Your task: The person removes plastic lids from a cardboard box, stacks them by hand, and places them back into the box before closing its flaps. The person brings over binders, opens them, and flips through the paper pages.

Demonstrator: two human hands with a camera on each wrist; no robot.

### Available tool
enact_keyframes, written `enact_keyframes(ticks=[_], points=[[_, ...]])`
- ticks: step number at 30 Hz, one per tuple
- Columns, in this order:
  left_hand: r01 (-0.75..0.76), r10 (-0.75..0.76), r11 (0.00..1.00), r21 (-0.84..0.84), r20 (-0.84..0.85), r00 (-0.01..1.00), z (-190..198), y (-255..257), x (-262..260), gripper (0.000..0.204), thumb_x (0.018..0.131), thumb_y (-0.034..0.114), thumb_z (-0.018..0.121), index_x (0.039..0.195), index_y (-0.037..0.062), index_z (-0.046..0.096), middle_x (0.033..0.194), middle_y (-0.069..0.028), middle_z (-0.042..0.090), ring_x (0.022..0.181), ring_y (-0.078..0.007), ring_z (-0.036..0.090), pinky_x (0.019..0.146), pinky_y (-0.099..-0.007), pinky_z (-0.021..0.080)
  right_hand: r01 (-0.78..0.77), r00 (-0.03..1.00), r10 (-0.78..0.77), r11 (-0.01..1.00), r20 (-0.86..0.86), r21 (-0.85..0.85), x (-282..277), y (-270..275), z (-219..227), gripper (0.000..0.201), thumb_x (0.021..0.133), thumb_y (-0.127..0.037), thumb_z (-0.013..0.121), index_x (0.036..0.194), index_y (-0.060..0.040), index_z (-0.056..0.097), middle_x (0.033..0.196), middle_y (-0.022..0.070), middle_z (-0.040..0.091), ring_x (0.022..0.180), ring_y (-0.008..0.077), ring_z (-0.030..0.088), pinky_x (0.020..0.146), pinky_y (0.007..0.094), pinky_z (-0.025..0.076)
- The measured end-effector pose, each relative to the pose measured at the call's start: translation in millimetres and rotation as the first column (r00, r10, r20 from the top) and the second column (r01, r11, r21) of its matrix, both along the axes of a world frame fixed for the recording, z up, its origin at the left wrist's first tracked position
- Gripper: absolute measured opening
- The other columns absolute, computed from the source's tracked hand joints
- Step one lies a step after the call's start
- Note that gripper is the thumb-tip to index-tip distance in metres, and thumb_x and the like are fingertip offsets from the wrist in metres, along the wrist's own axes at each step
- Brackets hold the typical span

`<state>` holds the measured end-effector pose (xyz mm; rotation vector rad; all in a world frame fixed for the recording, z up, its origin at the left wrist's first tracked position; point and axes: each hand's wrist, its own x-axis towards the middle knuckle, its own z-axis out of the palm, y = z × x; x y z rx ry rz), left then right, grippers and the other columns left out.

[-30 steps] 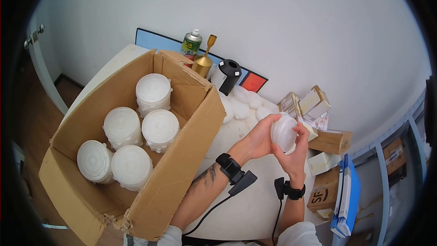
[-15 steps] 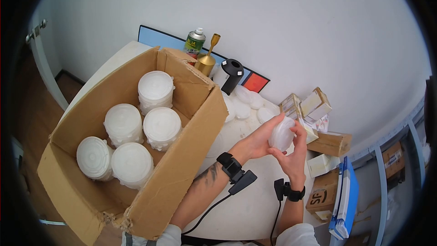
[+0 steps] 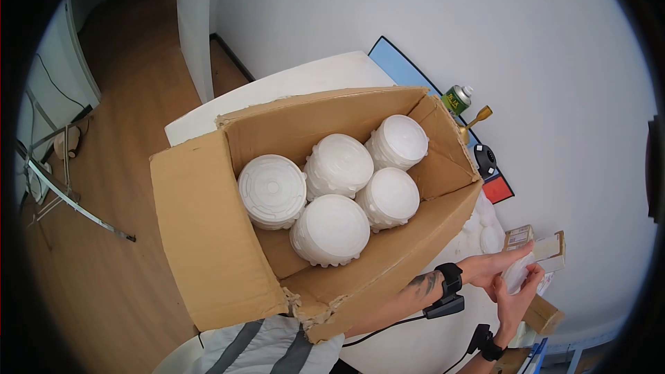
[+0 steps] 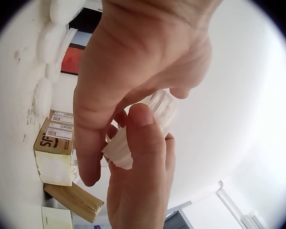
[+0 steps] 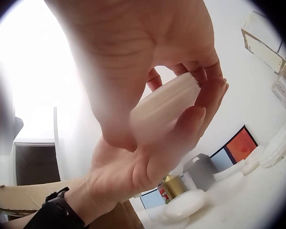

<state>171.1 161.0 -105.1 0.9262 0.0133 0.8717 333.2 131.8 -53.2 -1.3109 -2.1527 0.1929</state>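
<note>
At the lower right of the head view, both hands hold a short stack of translucent plastic lids (image 3: 516,275) above the white table. My left hand (image 3: 488,269) grips one side, and my right hand (image 3: 516,305) curls its thumb and fingers around the other. Ridged edges of the stack show between the hands in the left wrist view, partly hidden by the fingers. The right wrist view has it edge-on, as a pale band. Left of the hands stands an open cardboard box (image 3: 187,235) with several stacks of round white lids (image 3: 330,228) inside.
Loose white lids (image 5: 183,205) lie on the table (image 3: 277,93). A spray can (image 3: 457,99), a brass candlestick (image 3: 478,119) and a black cylindrical device (image 3: 485,159) stand near the wall. Small cartons (image 3: 552,249) sit beyond the hands. A door (image 3: 195,28) is at the far left.
The head view has swung left, so the box now sits mid-frame and the hands lower right. Both hands keep hold of the lids.
</note>
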Motion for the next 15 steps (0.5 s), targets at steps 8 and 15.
enact_keyframes(ticks=[8,15], points=[[0.225,-0.115,0.963,-0.149,0.53,0.84,5,-5,-45,0.107,0.089,0.088,0.039,0.152,0.0028,0.032,0.152,-0.0221,0.044,0.142,-0.0399,0.044,0.111,-0.0635,0.037,-0.502,0.854,0.506,0.862,-0.12,0.069,-157,-31,99,0.075,0.067,-0.017,0.077,0.129,-0.0059,0.036,0.132,0.0141,0.045,0.122,0.027,0.05,0.107,0.0421,0.041],[-0.065,0.125,0.976,-0.206,0.296,0.947,-20,-13,-101,0.096,0.088,0.079,0.043,0.146,0.0028,0.036,0.148,-0.0223,0.047,0.139,-0.04,0.047,0.109,-0.0619,0.039,-0.924,0.085,0.95,0.188,0.3,-0.332,-368,-86,68,0.063,0.068,-0.021,0.089,0.109,-0.0011,0.046,0.106,0.0213,0.054,0.099,0.0394,0.058,0.086,0.0446,0.052]])
